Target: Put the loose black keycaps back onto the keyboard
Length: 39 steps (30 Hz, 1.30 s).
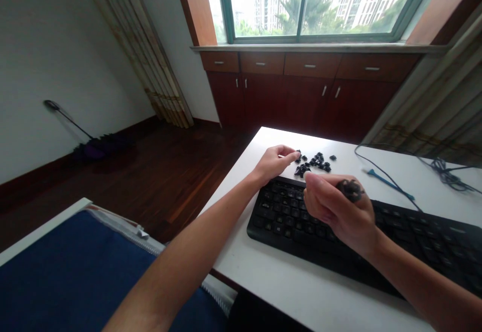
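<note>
A black keyboard lies across the white table. Just beyond its far left corner sits a small heap of loose black keycaps. My left hand reaches to the left edge of that heap, fingers curled and fingertips pinched at a keycap. My right hand hovers over the keyboard's left half, fingers curled around a small dark object, seemingly a keycap or a tool, which sticks up above the knuckles.
A blue tool and dark cables lie on the table's far right. A blue fabric surface is at lower left. Dark wood cabinets stand under a window. A dark umbrella lies on the floor.
</note>
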### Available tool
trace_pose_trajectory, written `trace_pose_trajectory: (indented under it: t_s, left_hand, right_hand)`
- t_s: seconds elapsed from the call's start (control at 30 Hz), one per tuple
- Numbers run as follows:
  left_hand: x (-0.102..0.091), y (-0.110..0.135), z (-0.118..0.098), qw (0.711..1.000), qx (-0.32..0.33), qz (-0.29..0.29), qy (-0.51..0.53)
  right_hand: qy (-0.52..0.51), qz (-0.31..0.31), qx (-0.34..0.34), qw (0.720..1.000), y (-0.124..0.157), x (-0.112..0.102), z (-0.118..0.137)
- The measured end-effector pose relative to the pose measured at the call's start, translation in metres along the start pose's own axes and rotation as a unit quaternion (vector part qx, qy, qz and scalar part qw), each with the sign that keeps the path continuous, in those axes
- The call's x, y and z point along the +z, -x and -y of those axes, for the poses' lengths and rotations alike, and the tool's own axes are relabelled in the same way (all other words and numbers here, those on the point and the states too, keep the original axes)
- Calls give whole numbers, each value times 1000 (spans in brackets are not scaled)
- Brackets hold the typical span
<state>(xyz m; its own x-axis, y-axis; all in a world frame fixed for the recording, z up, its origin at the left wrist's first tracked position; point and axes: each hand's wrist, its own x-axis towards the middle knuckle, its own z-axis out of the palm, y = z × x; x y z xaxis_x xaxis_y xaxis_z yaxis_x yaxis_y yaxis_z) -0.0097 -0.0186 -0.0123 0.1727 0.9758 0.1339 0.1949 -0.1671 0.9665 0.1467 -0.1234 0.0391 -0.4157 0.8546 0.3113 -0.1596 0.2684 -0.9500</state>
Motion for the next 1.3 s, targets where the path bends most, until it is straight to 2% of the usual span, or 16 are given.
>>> trace_pose_trajectory:
  t_s: [0.13,0.2,0.27,0.33,0.4,0.47,0.53,0.77,0.87,1.1,1.3]
  left_hand:
    - [0,2,-4,998,27,8,-61]
    - [0,4,-5,993,46,18,-112]
    - [0,6,-4,985,60,37,-158]
    - [1,7,-3,978,66,57,-190]
    - [2,9,-1,972,67,65,-216]
    - [3,9,0,968,65,68,-235]
    - [3,8,1,966,58,71,-241]
    - [4,7,3,964,54,74,-249]
    - [5,7,3,964,58,75,-249]
    - [7,8,3,968,69,65,-233]
    - [8,8,2,967,77,57,-234]
  right_hand:
    - [129,-29,6,991,-10,-24,28]
    - [208,-86,22,974,-19,-44,31]
    - [285,-111,40,951,-27,-67,26]
    - [382,-73,76,918,-32,-91,14]
    - [484,-29,92,870,-33,-110,0]
    - [550,7,106,828,-33,-122,-14]
    - [576,36,113,809,-32,-127,-25]
    - [594,76,32,800,-32,-109,-40]
    - [602,89,21,793,-32,-105,-44]
    - [607,48,31,793,-27,-107,-48]
    - [575,9,48,817,-25,-106,-50]
